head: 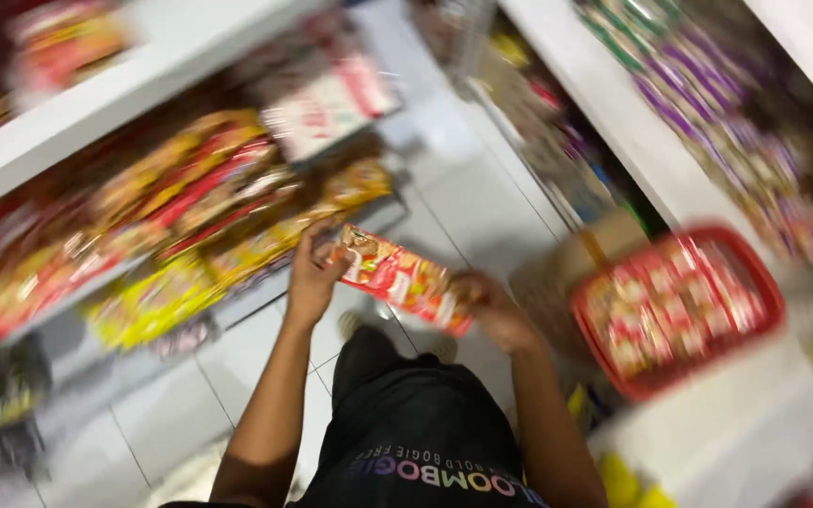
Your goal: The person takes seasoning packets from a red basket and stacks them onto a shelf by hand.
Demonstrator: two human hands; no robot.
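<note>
Holding a red snack packet (399,276) between both hands, the person has the left hand (310,280) gripping one end and the right hand (494,311) closed round the other. Packed shelves (171,202) sit just left of the left hand; a red basket (772,303) of packets is to the right of the right hand. Pretty blurry overall.

Aisle floor (482,202) open ahead between shelf rows. Left shelves (143,216) crowded with packets (blurred). Red basket (679,306) blocks right side, just beside right shelf (613,122). Legs fill near floor.
</note>
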